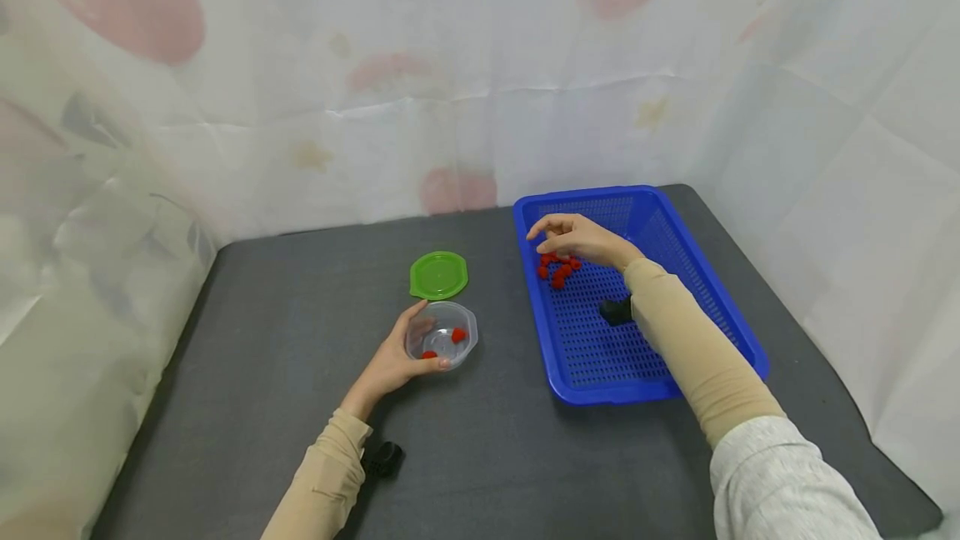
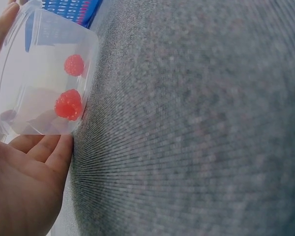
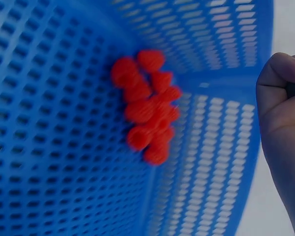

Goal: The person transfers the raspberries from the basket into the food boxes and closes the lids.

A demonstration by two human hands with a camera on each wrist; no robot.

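Note:
My left hand [image 1: 392, 363] grips a clear plastic container [image 1: 442, 345] around its side, thumb at the near rim and fingers on the far side. Two red raspberries [image 2: 69, 104] lie inside it, seen through the wall in the left wrist view. My right hand [image 1: 583, 242] hovers over the far left part of a blue plastic basket [image 1: 607, 361], thumb and index finger apart, with nothing visible between them. Below it, several raspberries [image 3: 140, 110] sit in a cluster against the basket wall. Part of that cluster is hidden by the hand in the head view.
A green lid [image 1: 438, 275] lies on the dark grey table [image 1: 300, 340] just beyond the container. The basket stands on the right side of the table. White patterned sheets [image 1: 420, 132] hang behind and at both sides.

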